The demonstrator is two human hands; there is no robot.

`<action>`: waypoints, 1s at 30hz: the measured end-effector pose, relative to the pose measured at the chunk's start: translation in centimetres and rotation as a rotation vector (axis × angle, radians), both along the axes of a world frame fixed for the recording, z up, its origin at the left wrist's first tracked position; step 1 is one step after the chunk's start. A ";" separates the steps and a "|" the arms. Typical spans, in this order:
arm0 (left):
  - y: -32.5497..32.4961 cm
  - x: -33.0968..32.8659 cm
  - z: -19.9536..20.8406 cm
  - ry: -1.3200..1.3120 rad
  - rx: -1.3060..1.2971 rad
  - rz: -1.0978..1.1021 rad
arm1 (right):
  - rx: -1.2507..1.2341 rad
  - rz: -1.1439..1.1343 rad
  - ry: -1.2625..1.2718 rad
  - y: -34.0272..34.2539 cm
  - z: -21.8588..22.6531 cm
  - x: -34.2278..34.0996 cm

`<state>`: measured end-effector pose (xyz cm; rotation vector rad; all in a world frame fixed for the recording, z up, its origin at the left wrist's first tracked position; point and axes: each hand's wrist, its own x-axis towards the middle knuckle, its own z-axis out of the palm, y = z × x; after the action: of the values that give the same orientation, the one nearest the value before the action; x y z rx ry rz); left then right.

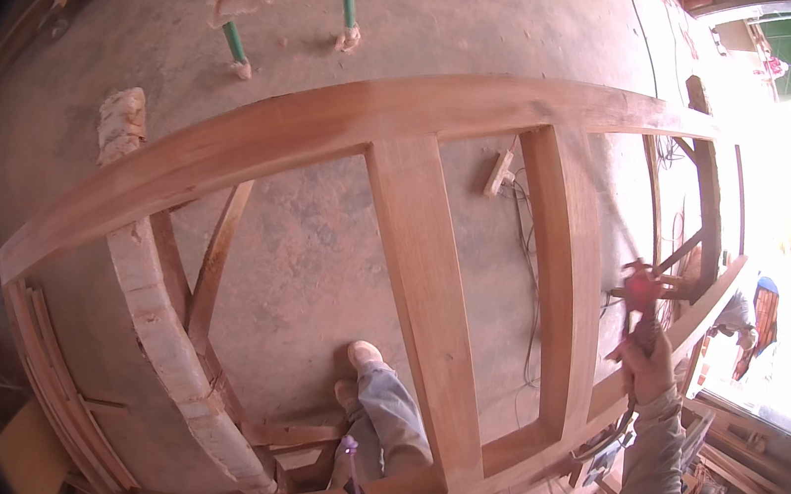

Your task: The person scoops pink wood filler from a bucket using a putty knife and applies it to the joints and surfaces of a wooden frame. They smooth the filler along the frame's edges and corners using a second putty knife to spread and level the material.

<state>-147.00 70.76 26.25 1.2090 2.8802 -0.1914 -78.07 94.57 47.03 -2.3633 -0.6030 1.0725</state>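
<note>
My right hand (651,369) is closed round the dark grip of a hand tool with a red head (643,288). The tool is smeared by motion, so its exact kind cannot be made out. A dark cord or hose (631,416) hangs below the hand. Tool and hand are over the right part of a large reddish-brown wooden frame (321,132), near its near rail. Two crosspieces, a wide one (429,296) and a narrower one (553,268), span the frame. My left hand is out of view.
A padded trestle (183,379) supports the frame's left end; a dark wooden stand (710,213) is at its right. A power strip (499,173) and cables lie on the floor. A green-legged stool (348,1) stands beyond. At right, another person (738,317) bends down; timber pieces (736,467) lie nearby.
</note>
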 end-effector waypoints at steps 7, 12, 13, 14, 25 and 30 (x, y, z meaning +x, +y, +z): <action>-0.4 -0.3 0.0 0.002 0.028 0.000 | 0.106 -0.007 -0.045 2.1 0.1 -2.5; -3.0 -0.6 0.6 0.012 0.092 0.036 | 0.116 0.268 0.175 4.1 -0.8 -11.3; -3.7 -0.6 0.6 0.014 0.103 0.043 | 0.104 0.314 0.196 4.8 -1.4 -13.7; -4.1 -0.6 0.6 0.015 0.117 0.043 | 0.106 0.365 0.211 5.3 -1.9 -15.7; -3.2 1.7 2.4 -0.008 0.177 0.151 | 0.111 0.971 0.238 12.8 -7.0 -38.3; -1.5 2.1 3.2 0.010 0.219 0.257 | 0.219 1.128 0.272 15.2 -7.9 -48.0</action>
<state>-144.91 69.21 29.45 0.8451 3.0915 0.1248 -126.08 109.77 39.13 -1.5454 -1.9191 1.5869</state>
